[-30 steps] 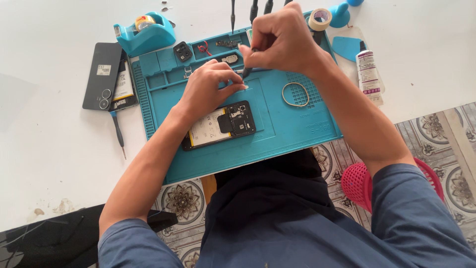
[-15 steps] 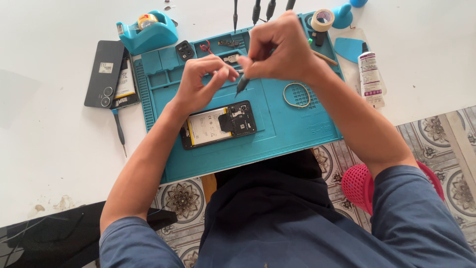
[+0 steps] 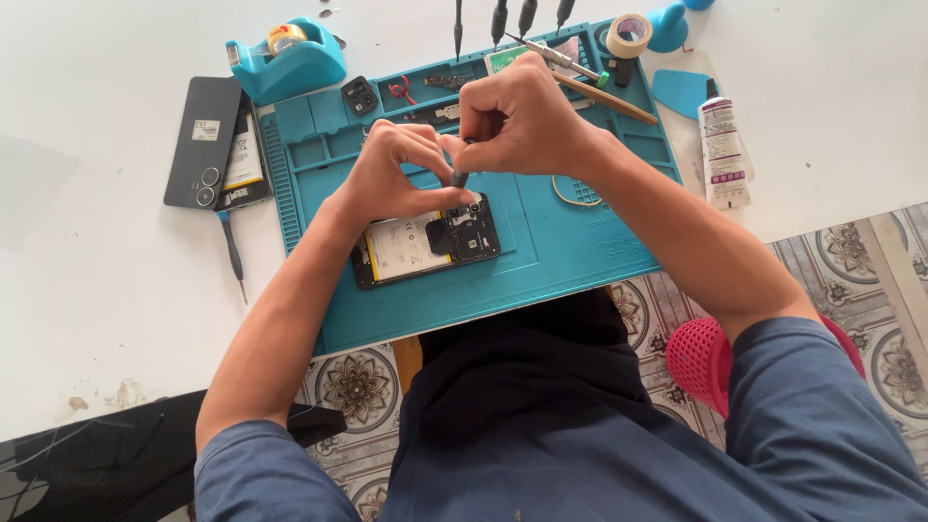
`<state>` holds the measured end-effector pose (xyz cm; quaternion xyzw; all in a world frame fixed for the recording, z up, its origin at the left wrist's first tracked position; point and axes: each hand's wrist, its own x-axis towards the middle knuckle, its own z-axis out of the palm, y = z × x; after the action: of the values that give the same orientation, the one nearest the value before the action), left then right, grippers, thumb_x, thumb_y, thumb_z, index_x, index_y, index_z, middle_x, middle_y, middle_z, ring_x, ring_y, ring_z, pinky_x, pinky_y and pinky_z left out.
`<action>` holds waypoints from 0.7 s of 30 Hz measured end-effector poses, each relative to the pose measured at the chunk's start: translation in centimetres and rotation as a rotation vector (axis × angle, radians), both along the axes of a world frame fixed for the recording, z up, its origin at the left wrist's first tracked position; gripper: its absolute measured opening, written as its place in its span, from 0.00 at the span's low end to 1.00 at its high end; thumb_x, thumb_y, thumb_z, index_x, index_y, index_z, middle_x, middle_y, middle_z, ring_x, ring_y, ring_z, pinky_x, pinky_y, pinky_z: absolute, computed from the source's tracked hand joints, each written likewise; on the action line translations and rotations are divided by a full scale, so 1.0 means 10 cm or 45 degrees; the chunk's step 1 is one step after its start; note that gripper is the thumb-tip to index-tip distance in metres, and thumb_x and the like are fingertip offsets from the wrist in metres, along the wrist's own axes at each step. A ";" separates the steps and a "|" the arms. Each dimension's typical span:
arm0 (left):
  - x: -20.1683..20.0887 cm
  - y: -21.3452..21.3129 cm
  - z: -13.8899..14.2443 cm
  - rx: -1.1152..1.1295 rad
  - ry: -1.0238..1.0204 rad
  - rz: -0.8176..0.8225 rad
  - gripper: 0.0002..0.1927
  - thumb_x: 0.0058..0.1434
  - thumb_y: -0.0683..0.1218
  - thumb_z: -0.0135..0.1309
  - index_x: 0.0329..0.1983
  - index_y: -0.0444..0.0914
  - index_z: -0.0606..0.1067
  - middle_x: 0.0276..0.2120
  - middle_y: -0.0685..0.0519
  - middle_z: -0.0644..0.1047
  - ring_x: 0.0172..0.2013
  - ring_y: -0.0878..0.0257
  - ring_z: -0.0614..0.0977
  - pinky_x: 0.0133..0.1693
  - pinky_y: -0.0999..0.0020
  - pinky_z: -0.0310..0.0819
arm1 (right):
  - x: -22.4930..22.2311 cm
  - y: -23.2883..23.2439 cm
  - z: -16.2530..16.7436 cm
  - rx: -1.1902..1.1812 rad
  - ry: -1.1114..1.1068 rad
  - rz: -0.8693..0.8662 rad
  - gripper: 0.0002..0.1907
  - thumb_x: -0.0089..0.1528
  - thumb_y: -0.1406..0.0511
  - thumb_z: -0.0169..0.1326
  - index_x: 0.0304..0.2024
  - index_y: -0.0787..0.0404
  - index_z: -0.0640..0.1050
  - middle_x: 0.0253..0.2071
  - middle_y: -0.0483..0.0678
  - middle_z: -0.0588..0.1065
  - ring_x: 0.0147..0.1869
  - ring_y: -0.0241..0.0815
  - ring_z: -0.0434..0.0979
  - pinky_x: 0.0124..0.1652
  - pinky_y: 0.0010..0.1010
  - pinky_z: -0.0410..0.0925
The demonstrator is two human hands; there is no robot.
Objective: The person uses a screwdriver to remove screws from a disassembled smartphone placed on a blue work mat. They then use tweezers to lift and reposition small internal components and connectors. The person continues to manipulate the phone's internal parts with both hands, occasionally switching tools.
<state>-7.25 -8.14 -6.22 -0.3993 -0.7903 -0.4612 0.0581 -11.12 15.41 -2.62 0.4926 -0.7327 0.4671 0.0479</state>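
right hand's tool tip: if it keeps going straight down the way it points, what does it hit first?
Most likely the opened phone on the mat, near its dark upper board. The right hand holds the tool tip just above it; exact depth is unclear.

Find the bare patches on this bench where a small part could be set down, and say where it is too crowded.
Free: the mat right of the opened phone, below the wire ring; the white table left of the loose screwdriver. Crowded: the mat's top trays by the tape roll, and where the left hand and right hand meet on a dark tool.
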 end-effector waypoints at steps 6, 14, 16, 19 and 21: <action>0.00 -0.01 -0.02 -0.023 0.005 0.005 0.12 0.51 0.51 0.76 0.28 0.41 0.84 0.22 0.58 0.77 0.25 0.68 0.75 0.28 0.71 0.64 | 0.02 -0.02 -0.01 0.022 0.014 -0.020 0.13 0.60 0.68 0.66 0.23 0.64 0.78 0.19 0.43 0.74 0.22 0.27 0.73 0.24 0.17 0.63; -0.01 -0.02 -0.02 -0.091 -0.005 0.056 0.12 0.49 0.50 0.77 0.26 0.41 0.85 0.19 0.58 0.74 0.22 0.68 0.72 0.25 0.70 0.60 | -0.01 -0.03 -0.05 0.032 0.045 0.010 0.12 0.58 0.67 0.67 0.23 0.63 0.78 0.19 0.44 0.74 0.21 0.27 0.73 0.24 0.17 0.64; -0.01 -0.03 -0.02 -0.060 0.007 0.021 0.12 0.50 0.50 0.76 0.25 0.41 0.84 0.21 0.58 0.77 0.24 0.69 0.75 0.27 0.72 0.64 | -0.01 -0.04 -0.05 0.038 0.046 0.015 0.12 0.57 0.66 0.67 0.23 0.63 0.78 0.18 0.44 0.73 0.21 0.28 0.72 0.24 0.18 0.63; -0.01 -0.03 -0.02 -0.032 -0.004 -0.005 0.12 0.51 0.50 0.75 0.25 0.41 0.83 0.24 0.58 0.79 0.27 0.69 0.79 0.30 0.73 0.70 | 0.01 -0.05 -0.04 0.035 0.034 0.014 0.14 0.59 0.65 0.68 0.23 0.63 0.78 0.18 0.43 0.73 0.21 0.28 0.72 0.23 0.18 0.63; -0.01 -0.03 -0.02 -0.047 -0.012 0.006 0.13 0.51 0.50 0.76 0.25 0.40 0.83 0.24 0.57 0.79 0.27 0.69 0.80 0.30 0.73 0.70 | 0.02 -0.05 -0.03 0.029 0.031 0.011 0.16 0.61 0.64 0.68 0.23 0.63 0.78 0.18 0.43 0.73 0.21 0.27 0.72 0.23 0.18 0.63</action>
<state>-7.38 -8.48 -6.43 -0.3964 -0.7999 -0.4481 0.0482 -10.90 14.87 -2.94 0.5019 -0.7353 0.4529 0.0492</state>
